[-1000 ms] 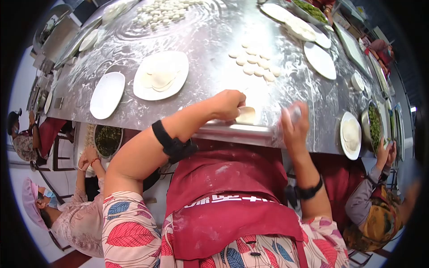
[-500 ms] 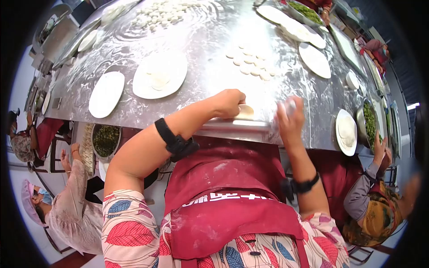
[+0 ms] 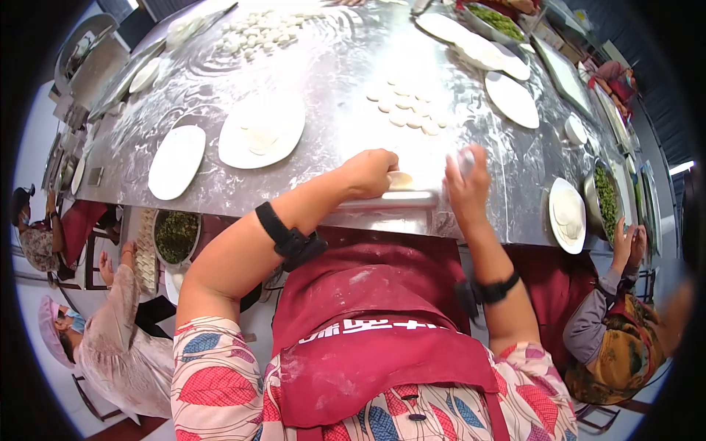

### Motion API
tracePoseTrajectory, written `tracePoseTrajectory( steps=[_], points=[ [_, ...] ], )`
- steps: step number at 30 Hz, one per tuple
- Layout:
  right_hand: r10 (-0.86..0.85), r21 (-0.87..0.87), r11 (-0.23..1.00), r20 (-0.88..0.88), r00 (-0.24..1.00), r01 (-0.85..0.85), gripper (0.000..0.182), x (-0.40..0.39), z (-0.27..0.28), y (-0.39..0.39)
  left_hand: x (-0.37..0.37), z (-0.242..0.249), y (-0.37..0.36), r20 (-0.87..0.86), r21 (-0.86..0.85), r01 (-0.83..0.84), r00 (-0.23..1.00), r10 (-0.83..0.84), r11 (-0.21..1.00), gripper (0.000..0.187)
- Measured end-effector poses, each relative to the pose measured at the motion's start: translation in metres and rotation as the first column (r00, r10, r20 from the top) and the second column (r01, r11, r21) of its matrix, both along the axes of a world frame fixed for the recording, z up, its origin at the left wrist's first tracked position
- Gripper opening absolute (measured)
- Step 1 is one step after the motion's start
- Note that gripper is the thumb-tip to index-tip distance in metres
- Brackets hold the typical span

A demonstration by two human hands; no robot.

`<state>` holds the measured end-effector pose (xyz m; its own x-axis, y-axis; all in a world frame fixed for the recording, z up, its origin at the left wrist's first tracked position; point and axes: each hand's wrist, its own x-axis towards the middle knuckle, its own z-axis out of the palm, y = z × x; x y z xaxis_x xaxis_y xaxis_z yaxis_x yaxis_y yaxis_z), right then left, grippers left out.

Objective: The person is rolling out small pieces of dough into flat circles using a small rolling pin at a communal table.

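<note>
My left hand (image 3: 370, 174) is closed at the table's near edge, its fingers pinching the side of a flat round of dough (image 3: 401, 181). Part of that dough is hidden behind the fingers. A little to the right, my right hand (image 3: 468, 187) is raised with fingers curled around something pale. Blur hides what that pale thing is. Farther in on the table, several small flattened dough pieces (image 3: 401, 117) lie in a loose group. A white oval plate (image 3: 283, 147) with thin dough rounds (image 3: 259, 140) on it stands left of my left hand.
The floured metal table (image 3: 331, 110) bears another white plate (image 3: 176, 162) at left and many dough pieces (image 3: 261, 33) at the back. At right are a plate of wrappers (image 3: 567, 213) and a bowl of green filling (image 3: 606, 198). Co-workers sit at left (image 3: 118, 345) and right (image 3: 618, 338).
My right hand has shifted slightly up and to the left, toward the dough round. My left hand keeps its hold on the dough. The whole view has tilted a little.
</note>
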<state>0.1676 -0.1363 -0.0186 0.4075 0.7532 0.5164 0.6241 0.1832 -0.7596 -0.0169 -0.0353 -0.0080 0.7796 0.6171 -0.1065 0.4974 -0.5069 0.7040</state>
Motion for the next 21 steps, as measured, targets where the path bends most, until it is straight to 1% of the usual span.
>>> tracePoseTrajectory(
  steps=[1, 2, 3, 4, 5, 6, 7, 9, 11, 12, 14, 15, 17, 20, 21],
  points=[
    [-0.034, -0.019, 0.999, -0.010, 0.999, 0.034, 0.024, 0.002, -0.005, 0.021, 0.004, -0.001, 0.002, -0.027, 0.038, -0.019, 0.999, 0.020, 0.999, 0.019],
    [-0.027, -0.022, 0.999, -0.017, 0.999, 0.027, 0.025, 0.002, -0.005, 0.036, 0.010, -0.004, 0.006, -0.052, 0.075, -0.039, 0.998, 0.043, 0.996, 0.019],
    [-0.024, -0.024, 0.999, -0.016, 1.000, 0.024, 0.025, 0.003, -0.004, 0.035, 0.014, -0.002, 0.007, -0.071, 0.111, -0.063, 0.995, 0.071, 0.992, 0.019],
    [-0.018, -0.028, 0.999, -0.011, 1.000, 0.018, 0.025, 0.003, -0.003, 0.034, 0.017, -0.002, 0.010, -0.100, 0.062, -0.049, 0.993, 0.055, 0.997, 0.019],
    [-0.010, -0.033, 0.999, -0.002, 1.000, 0.010, 0.025, 0.003, -0.001, 0.033, 0.017, -0.003, 0.012, -0.103, 0.056, -0.013, 0.995, 0.019, 0.998, 0.018],
    [-0.039, 0.011, 0.999, 0.073, 0.997, 0.038, 0.024, 0.001, 0.000, 0.019, 0.015, 0.001, 0.011, -0.102, 0.047, 0.019, 0.995, -0.014, 0.999, 0.018],
    [-0.016, -0.017, 1.000, 0.016, 1.000, 0.016, 0.024, -0.001, 0.001, -0.001, 0.013, 0.004, 0.010, -0.103, 0.035, 0.053, 0.993, -0.049, 0.998, 0.018],
    [0.025, -0.043, 0.999, -0.120, 0.992, -0.030, 0.023, -0.012, 0.004, -0.042, 0.009, 0.003, 0.011, -0.069, -0.049, 0.042, 0.997, -0.045, 0.998, 0.019],
    [0.040, -0.016, 0.999, -0.148, 0.988, -0.043, 0.024, -0.017, -0.001, -0.055, 0.006, -0.002, 0.009, -0.020, -0.121, 0.036, 0.999, -0.039, 0.992, 0.019],
    [0.018, -0.013, 1.000, -0.091, 0.996, -0.020, 0.024, -0.014, -0.004, -0.049, 0.006, -0.003, 0.006, -0.004, -0.095, 0.047, 0.999, -0.048, 0.994, 0.020],
    [-0.030, 0.009, 1.000, 0.022, 0.999, 0.030, 0.024, -0.001, -0.006, -0.012, 0.010, -0.002, 0.001, 0.026, -0.028, 0.073, 0.997, -0.073, 0.997, 0.020],
    [-0.029, -0.007, 1.000, 0.022, 0.999, 0.029, 0.025, -0.001, 0.001, 0.004, 0.012, 0.000, 0.001, -0.002, 0.004, 0.050, 0.999, -0.050, 0.999, 0.020],
    [-0.001, -0.109, 0.994, -0.097, 0.995, -0.010, 0.025, -0.002, 0.004, 0.028, 0.020, 0.001, 0.004, -0.046, 0.070, -0.001, 0.999, 0.005, 0.998, 0.020],
    [-0.011, -0.017, 1.000, 0.034, 0.999, 0.012, 0.025, 0.005, -0.005, 0.018, 0.021, 0.010, 0.006, -0.128, 0.021, 0.070, 0.990, -0.066, 0.997, 0.020],
    [-0.002, -0.023, 1.000, 0.018, 1.000, 0.003, 0.025, 0.002, -0.005, 0.002, 0.019, 0.012, 0.005, -0.157, -0.005, 0.095, 0.983, -0.094, 0.995, 0.020]
  ],
)
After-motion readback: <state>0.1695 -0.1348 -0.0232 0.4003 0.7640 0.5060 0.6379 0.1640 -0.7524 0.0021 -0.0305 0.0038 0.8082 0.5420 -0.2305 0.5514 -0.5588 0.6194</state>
